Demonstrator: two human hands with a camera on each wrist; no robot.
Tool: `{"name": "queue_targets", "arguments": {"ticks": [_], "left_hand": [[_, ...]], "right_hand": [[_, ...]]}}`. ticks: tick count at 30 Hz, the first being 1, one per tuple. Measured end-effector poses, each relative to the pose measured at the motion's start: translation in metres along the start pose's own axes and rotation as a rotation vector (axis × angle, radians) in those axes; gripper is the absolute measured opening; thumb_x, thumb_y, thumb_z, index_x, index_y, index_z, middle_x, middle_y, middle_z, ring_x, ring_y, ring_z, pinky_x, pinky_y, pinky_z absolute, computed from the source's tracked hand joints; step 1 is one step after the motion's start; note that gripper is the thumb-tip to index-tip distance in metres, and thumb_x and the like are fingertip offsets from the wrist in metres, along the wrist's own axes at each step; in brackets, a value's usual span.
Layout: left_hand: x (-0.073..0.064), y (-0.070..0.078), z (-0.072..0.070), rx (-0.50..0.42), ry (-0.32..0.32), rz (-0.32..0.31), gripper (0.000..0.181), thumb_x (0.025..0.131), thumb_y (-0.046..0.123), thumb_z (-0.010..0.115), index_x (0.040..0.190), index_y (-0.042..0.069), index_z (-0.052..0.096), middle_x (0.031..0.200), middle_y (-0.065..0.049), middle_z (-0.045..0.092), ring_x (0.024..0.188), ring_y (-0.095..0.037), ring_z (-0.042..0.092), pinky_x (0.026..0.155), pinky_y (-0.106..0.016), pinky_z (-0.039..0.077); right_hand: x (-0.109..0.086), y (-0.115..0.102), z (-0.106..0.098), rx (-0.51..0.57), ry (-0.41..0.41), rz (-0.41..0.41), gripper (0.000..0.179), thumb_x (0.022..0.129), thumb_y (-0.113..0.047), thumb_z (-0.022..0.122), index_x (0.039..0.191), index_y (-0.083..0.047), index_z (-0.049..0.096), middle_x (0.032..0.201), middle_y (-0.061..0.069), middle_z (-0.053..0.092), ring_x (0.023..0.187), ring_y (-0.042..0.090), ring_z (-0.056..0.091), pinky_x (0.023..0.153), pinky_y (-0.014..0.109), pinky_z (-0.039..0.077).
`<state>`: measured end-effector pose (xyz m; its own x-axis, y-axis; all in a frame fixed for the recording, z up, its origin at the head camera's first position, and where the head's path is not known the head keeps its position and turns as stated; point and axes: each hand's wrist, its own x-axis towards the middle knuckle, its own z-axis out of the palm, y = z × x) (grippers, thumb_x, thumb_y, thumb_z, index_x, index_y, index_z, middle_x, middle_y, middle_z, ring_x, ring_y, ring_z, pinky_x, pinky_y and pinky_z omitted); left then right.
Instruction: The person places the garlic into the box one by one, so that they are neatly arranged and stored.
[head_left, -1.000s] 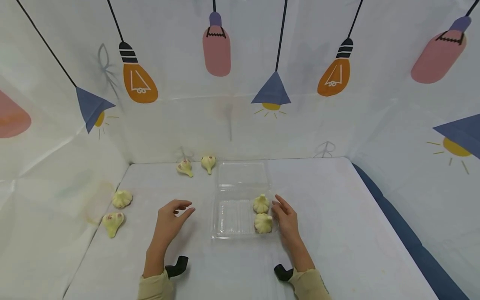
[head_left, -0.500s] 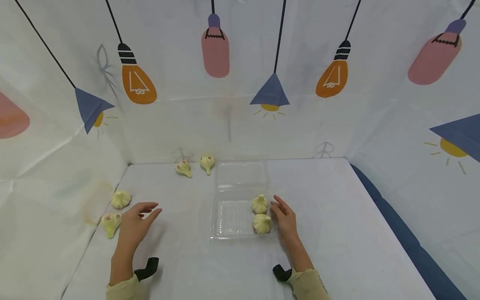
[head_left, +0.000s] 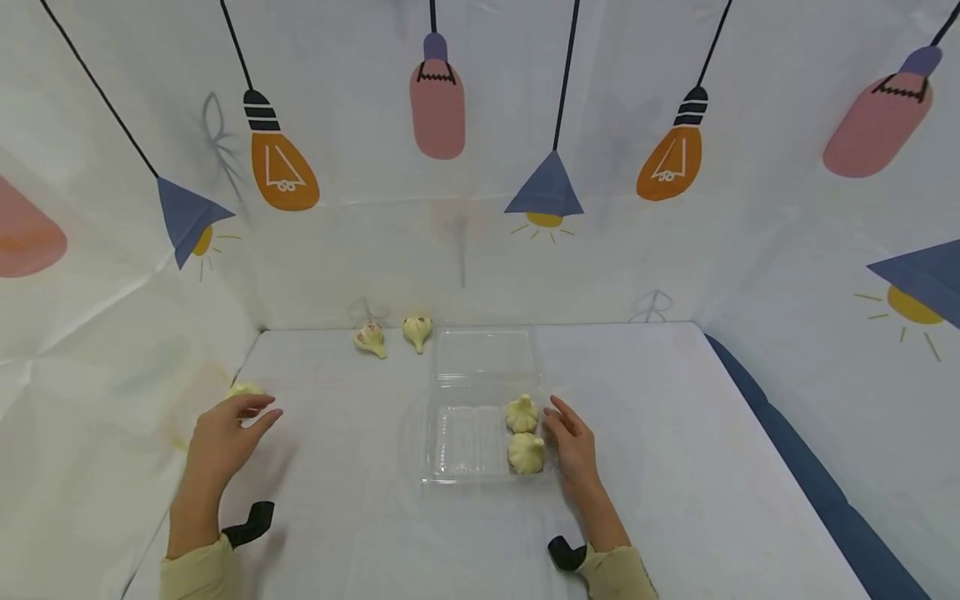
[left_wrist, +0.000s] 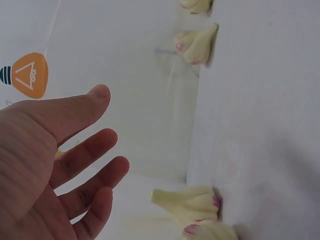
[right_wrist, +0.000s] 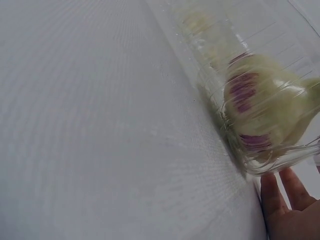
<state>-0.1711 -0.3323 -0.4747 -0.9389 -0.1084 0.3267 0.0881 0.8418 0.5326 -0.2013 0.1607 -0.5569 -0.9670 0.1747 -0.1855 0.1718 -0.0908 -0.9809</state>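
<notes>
My left hand (head_left: 225, 437) hovers at the table's left side, fingers loosely bent with a gap to the thumb, holding nothing. Just past it, one garlic bulb (head_left: 244, 389) is partly covered by the hand. The left wrist view has two bulbs low down, a garlic bulb (left_wrist: 187, 202) and another garlic bulb (left_wrist: 212, 231), both apart from the fingers. My right hand (head_left: 576, 454) rests beside a clear plastic clamshell box (head_left: 468, 478), fingertips (right_wrist: 270, 182) at its wall. Inside the box's right side sit a rear garlic bulb (head_left: 522, 414) and a front garlic bulb (head_left: 527, 453).
Two more bulbs, a left garlic bulb (head_left: 371, 339) and a right garlic bulb (head_left: 417, 333), lie at the table's back edge. The box's lid (head_left: 483, 352) is laid back flat behind its base. A printed white cloth (head_left: 360, 250) encloses the back and sides.
My left hand has swept left from beside the box to the bulbs at the left edge, now covering one in the head view. My right hand has stayed by the box.
</notes>
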Motion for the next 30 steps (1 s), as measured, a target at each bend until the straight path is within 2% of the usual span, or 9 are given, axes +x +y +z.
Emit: {"name": "queue_targets", "arguments": {"ticks": [5, 8, 10, 15, 21, 27, 30], "left_hand": [[0.008, -0.014, -0.014, 0.026, -0.059, -0.061, 0.038, 0.09, 0.03, 0.071, 0.116, 0.003, 0.067, 0.111, -0.02, 0.067, 0.097, -0.039, 0.062, 0.069, -0.047, 0.047], [0.014, -0.02, -0.02, 0.041, -0.085, -0.09, 0.042, 0.091, 0.034, 0.069, 0.118, 0.001, 0.065, 0.114, -0.022, 0.065, 0.1, -0.042, 0.059, 0.071, -0.052, 0.046], [0.017, -0.024, -0.024, 0.053, -0.103, -0.104, 0.044, 0.092, 0.035, 0.067, 0.12, 0.0, 0.064, 0.117, -0.025, 0.063, 0.101, -0.044, 0.058, 0.072, -0.055, 0.046], [0.023, -0.036, -0.029, 0.072, -0.123, -0.126, 0.045, 0.095, 0.034, 0.064, 0.122, -0.001, 0.062, 0.12, -0.029, 0.059, 0.103, -0.046, 0.057, 0.07, -0.054, 0.048], [0.028, -0.052, -0.027, 0.049, -0.138, -0.149, 0.048, 0.094, 0.033, 0.065, 0.125, -0.003, 0.06, 0.122, -0.028, 0.057, 0.102, -0.046, 0.058, 0.063, -0.046, 0.052], [0.041, -0.062, -0.021, 0.05, -0.157, -0.126, 0.05, 0.095, 0.036, 0.064, 0.126, -0.003, 0.058, 0.123, -0.029, 0.057, 0.106, -0.047, 0.055, 0.073, -0.056, 0.048], [0.048, -0.065, -0.02, 0.057, -0.17, -0.134, 0.052, 0.094, 0.036, 0.064, 0.126, -0.004, 0.057, 0.123, -0.029, 0.056, 0.106, -0.047, 0.055, 0.076, -0.057, 0.045]], "right_hand": [[-0.001, -0.004, 0.0, 0.019, -0.008, 0.011, 0.044, 0.099, -0.013, 0.057, 0.142, -0.014, 0.05, 0.136, 0.014, 0.054, 0.12, 0.024, 0.05, 0.093, 0.029, 0.045], [-0.001, -0.004, -0.001, 0.018, -0.01, 0.012, 0.044, 0.099, -0.013, 0.057, 0.143, -0.013, 0.049, 0.136, 0.014, 0.053, 0.119, 0.023, 0.051, 0.091, 0.027, 0.045], [-0.001, -0.005, -0.001, 0.012, -0.01, 0.009, 0.044, 0.099, -0.014, 0.057, 0.143, -0.014, 0.049, 0.136, 0.014, 0.054, 0.118, 0.023, 0.051, 0.09, 0.027, 0.046], [0.0, 0.0, -0.001, 0.01, -0.004, -0.012, 0.043, 0.099, -0.015, 0.057, 0.141, -0.016, 0.051, 0.134, 0.013, 0.055, 0.114, 0.023, 0.053, 0.085, 0.024, 0.046], [0.001, 0.0, -0.002, 0.012, -0.004, -0.009, 0.043, 0.099, -0.014, 0.057, 0.141, -0.016, 0.051, 0.133, 0.013, 0.056, 0.113, 0.024, 0.054, 0.084, 0.023, 0.047], [0.002, 0.0, -0.002, 0.014, 0.01, -0.033, 0.044, 0.098, -0.014, 0.06, 0.141, -0.012, 0.052, 0.13, 0.017, 0.057, 0.107, 0.024, 0.057, 0.081, 0.025, 0.048], [0.002, 0.001, -0.002, 0.029, 0.012, -0.021, 0.044, 0.097, -0.013, 0.06, 0.14, -0.012, 0.052, 0.129, 0.016, 0.057, 0.106, 0.024, 0.058, 0.081, 0.025, 0.048]]}}
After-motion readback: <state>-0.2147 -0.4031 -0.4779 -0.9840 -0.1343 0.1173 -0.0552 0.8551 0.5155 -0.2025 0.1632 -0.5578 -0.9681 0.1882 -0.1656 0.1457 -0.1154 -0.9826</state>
